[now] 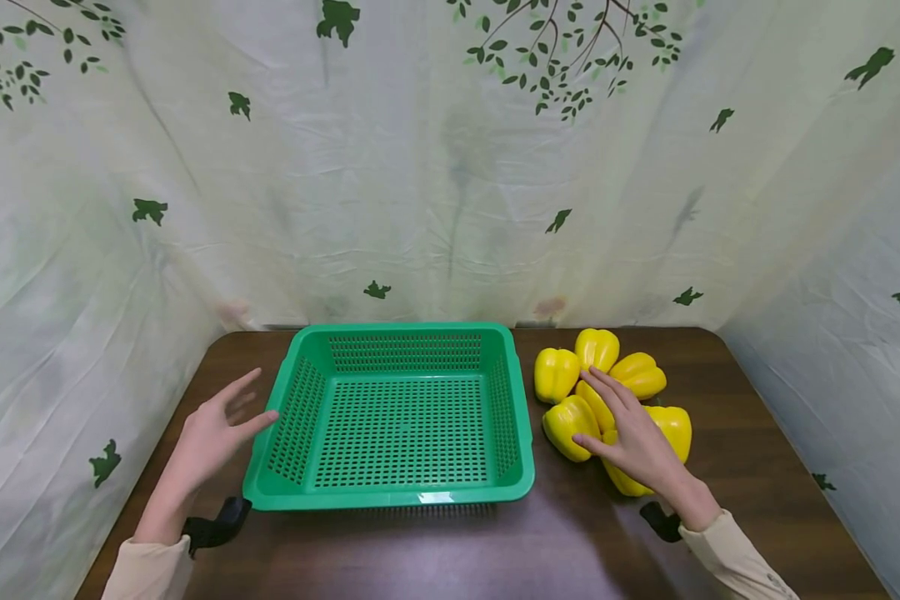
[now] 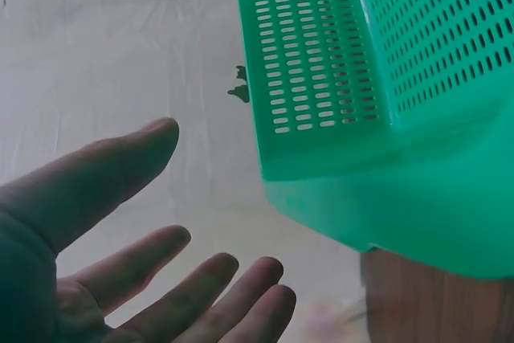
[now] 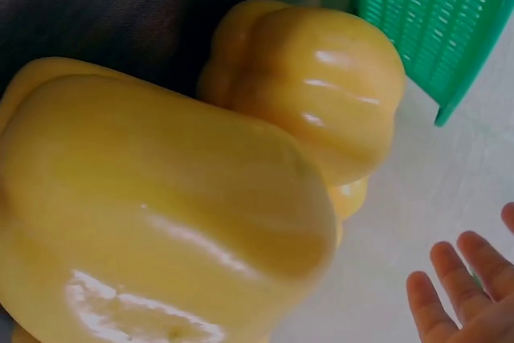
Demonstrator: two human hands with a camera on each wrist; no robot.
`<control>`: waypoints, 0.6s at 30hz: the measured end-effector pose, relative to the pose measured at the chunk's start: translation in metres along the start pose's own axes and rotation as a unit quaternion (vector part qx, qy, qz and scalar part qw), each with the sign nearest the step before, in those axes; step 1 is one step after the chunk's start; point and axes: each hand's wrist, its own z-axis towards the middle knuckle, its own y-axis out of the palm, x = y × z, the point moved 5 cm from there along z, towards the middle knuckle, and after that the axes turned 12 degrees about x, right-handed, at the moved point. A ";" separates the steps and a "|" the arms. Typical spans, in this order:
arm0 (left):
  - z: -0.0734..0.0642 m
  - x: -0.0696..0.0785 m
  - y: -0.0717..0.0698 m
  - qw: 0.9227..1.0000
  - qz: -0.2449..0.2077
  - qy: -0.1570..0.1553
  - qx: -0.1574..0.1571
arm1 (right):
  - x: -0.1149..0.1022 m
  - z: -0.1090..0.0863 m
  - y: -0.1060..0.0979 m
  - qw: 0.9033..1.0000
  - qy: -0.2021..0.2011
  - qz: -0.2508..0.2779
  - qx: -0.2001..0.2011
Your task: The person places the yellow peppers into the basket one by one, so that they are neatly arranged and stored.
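A green perforated plastic basket [image 1: 521, 433] stands on the dark wooden table, with nothing inside it. Just off its left side my left hand [image 1: 213, 437] hovers, fingers spread and holding nothing; the left wrist view shows the same hand [image 2: 152, 271] apart from the basket wall [image 2: 305, 158]. Several yellow bell peppers [image 1: 570, 427] lie clustered to the right of the basket. Above them is my right hand [image 1: 641, 442], fingers extended, hiding part of the pile; whether it touches a pepper I cannot tell. Two large peppers [image 3: 161, 198] fill much of the right wrist view, with fingertips [image 3: 458, 279] at its lower right.
The brown tabletop [image 1: 390, 558] runs in front of the basket and along both sides. White curtains [image 1: 420, 167] with printed green leaves hang behind and beside the table. A black wrist strap mount [image 1: 217, 523] sits close to the basket's front left corner.
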 end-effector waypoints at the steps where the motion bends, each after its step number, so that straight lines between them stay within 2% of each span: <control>1: 0.001 -0.001 0.000 1.000 -0.007 -0.002 -0.006 | 0.001 0.000 0.001 1.000 0.000 0.002 -0.003; 11: 0.009 -0.017 -0.003 0.995 -0.076 -0.006 -0.060 | 0.011 -0.003 0.009 0.999 -0.013 0.040 -0.022; 18: 0.017 -0.032 0.000 0.990 -0.104 -0.005 -0.092 | 0.018 -0.005 0.014 0.997 0.007 0.059 -0.052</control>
